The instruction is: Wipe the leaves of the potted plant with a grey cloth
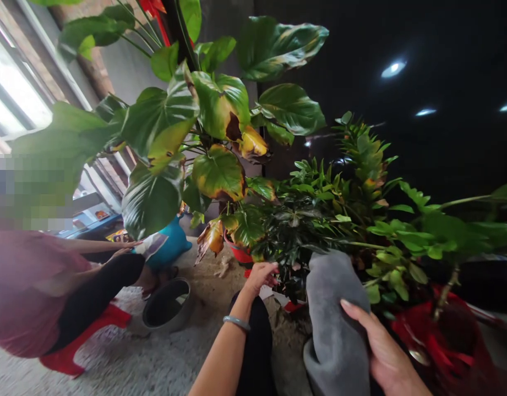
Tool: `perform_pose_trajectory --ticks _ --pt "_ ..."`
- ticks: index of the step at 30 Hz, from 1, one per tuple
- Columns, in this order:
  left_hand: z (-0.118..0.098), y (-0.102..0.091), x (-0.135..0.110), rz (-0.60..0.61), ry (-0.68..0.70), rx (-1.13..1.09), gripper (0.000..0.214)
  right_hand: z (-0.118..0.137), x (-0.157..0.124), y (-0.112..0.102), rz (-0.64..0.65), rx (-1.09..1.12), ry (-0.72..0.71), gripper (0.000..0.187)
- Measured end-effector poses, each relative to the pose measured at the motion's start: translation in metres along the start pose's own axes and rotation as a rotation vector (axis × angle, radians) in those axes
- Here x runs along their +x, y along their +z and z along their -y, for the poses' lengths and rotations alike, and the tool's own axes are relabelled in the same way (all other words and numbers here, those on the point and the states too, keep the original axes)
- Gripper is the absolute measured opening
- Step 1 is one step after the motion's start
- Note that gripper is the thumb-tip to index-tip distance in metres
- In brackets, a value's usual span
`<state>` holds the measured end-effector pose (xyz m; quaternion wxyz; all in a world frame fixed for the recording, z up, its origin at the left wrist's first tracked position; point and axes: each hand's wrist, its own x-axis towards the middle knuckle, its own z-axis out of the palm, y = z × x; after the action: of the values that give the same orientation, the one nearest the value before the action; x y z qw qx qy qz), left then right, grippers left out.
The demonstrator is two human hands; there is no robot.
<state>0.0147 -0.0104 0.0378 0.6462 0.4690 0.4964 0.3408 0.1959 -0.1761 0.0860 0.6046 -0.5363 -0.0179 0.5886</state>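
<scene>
My right hand grips a grey cloth, its thumb pressed on the front. The cloth hangs down in folds and its upper end stands against the leaves. My left hand reaches forward to the edge of a dark green leafy plant, palm partly turned down and fingers apart. Nothing shows in it, and whether its fingertips touch a leaf I cannot tell. A grey bangle circles my left wrist.
A tall plant with large, partly browned leaves rises ahead. At left a person sits on a red stool, beside a grey bucket and a blue object. A red-wrapped pot stands at right.
</scene>
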Motion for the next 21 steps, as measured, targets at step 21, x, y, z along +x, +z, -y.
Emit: perform_pose_trajectory --ticks 21 --pt "0.022 0.063 -0.119 0.492 -0.141 -0.326 0.072 -0.012 -0.021 0.008 -0.148 -0.451 -0.572 0.038"
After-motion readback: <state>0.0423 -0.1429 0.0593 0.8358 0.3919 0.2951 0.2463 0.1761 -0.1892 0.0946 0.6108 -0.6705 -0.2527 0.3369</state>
